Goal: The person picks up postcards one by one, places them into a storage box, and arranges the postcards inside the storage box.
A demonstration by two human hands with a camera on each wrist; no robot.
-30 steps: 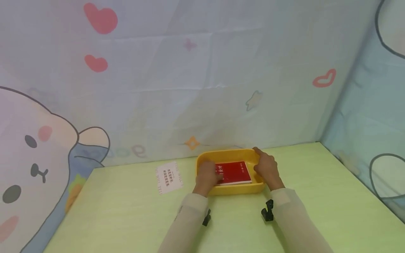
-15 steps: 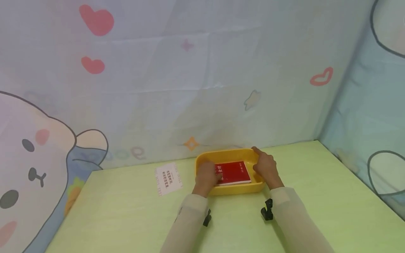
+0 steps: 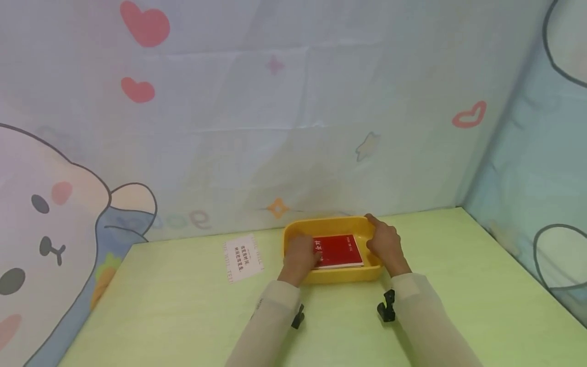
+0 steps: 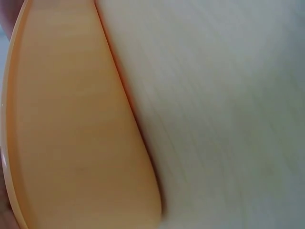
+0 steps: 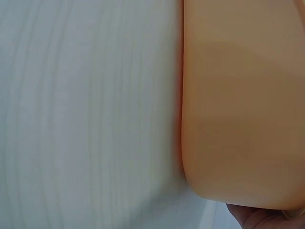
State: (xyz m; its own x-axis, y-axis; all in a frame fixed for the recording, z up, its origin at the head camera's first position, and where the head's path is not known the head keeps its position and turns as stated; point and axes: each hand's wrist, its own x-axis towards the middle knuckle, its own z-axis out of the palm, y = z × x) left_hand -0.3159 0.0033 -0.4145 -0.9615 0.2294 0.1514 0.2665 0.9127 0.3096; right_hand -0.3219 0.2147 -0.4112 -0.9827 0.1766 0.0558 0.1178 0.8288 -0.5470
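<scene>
A yellow plastic tray (image 3: 344, 275) sits on the table near the back wall, with a red-covered booklet (image 3: 341, 250) lying inside it. My left hand (image 3: 300, 255) reaches over the front rim into the tray's left end. Its thumb rests on the booklet's left edge; the fingers point down beside it, partly hidden. At the right end, my right hand (image 3: 386, 242) grips the tray's rim, index finger along the back right corner. The left wrist view is mostly the tray's outer wall (image 4: 76, 119). In the right wrist view, fingers (image 5: 259, 217) show under the tray's end.
A white printed card (image 3: 244, 258) lies on the pale green table (image 3: 183, 306) left of the tray. A cloth backdrop (image 3: 238, 127) with cartoon prints rises right behind the tray, and another side panel (image 3: 541, 188) stands to the right.
The head view shifts slightly. Both hands, the tray and the booklet keep their places.
</scene>
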